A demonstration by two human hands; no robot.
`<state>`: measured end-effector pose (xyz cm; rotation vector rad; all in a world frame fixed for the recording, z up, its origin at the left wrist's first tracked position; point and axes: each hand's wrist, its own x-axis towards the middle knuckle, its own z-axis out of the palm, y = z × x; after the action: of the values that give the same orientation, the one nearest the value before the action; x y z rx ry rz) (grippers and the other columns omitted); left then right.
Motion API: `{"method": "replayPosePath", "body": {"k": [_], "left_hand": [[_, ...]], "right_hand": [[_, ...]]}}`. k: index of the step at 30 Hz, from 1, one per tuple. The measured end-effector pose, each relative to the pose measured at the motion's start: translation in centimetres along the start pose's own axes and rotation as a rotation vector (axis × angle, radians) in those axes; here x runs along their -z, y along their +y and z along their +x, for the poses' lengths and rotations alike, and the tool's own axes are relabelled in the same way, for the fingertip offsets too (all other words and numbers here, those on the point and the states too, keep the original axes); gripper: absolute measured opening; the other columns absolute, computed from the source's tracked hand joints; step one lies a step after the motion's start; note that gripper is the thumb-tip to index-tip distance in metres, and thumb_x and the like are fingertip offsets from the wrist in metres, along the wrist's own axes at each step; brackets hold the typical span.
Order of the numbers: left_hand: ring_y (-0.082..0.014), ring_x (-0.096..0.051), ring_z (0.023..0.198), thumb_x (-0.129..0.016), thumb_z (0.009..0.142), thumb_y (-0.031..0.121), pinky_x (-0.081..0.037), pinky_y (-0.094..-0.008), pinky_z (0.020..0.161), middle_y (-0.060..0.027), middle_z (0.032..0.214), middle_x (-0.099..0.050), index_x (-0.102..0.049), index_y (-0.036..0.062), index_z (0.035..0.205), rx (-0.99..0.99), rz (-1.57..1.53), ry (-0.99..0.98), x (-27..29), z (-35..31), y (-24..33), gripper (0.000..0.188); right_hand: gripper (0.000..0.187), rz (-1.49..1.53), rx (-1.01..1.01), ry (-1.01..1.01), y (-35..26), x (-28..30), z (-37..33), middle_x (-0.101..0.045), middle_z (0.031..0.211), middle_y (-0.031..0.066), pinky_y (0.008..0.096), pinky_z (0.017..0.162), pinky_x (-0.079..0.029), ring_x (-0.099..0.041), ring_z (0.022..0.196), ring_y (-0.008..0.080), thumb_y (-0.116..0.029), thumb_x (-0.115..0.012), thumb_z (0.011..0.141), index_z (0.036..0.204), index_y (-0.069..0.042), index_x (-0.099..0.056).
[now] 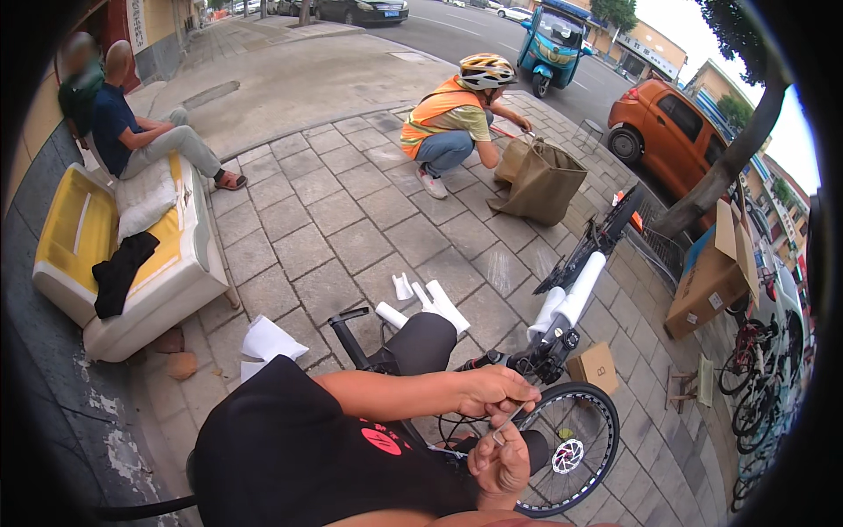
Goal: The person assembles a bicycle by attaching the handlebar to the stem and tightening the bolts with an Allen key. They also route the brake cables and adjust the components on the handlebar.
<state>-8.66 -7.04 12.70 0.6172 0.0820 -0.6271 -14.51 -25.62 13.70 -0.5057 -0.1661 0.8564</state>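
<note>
My left hand (496, 390) is closed, its fingertips pinching one end of a thin, bent metal rod that looks like a hex key (512, 422). Just below it, my right hand (502, 464) has its fingers curled round the rod's other end. Both hands are in front of my black shirt, over a partly assembled bicycle. Beside them is the bicycle's wheel (612, 422) with a disc rotor (567, 457). The black handlebar (349, 341) sticks out to the left of my knee. White foam wrap (581, 290) covers part of the frame.
White foam pieces (443, 307) and a small cardboard box (594, 367) lie on the paving. A crouching person in an orange vest (436, 114) handles a brown bag (549, 184). At left stands a worn yellow-and-white sofa (167, 290) near two seated people. A large carton (711, 285) is at right.
</note>
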Motion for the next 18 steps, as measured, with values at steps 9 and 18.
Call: {"method": "replayPosePath", "body": {"k": [9,18], "left_hand": [[-0.0035,-0.044,0.055,-0.074,0.098,0.022,-0.033,-0.0198,0.043,-0.0055,0.088,-0.067,-0.067,-0.0024,0.109,-0.066,0.183,0.080,0.6,0.3,-0.7,0.027],[-0.0052,-0.036,0.047,-0.078,0.095,0.025,-0.024,-0.0236,0.042,0.0038,0.062,-0.050,-0.068,0.0018,0.089,-0.018,0.065,0.044,0.0,0.0,-0.5,0.026]], "right_hand": [[0.012,-1.018,0.108,0.532,1.4,-5.2,0.9,-0.070,0.086,0.0132,0.0245,0.053,-0.053,-0.068,0.062,0.0169,-0.003,-0.060,0.099,0.106,0.000,-0.051],[0.030,-0.548,0.083,0.299,0.2,-3.3,0.3,-0.066,0.073,0.0129,0.0293,0.048,-0.048,-0.058,0.050,0.0182,-0.025,-0.054,0.107,0.118,0.003,-0.059]]}}
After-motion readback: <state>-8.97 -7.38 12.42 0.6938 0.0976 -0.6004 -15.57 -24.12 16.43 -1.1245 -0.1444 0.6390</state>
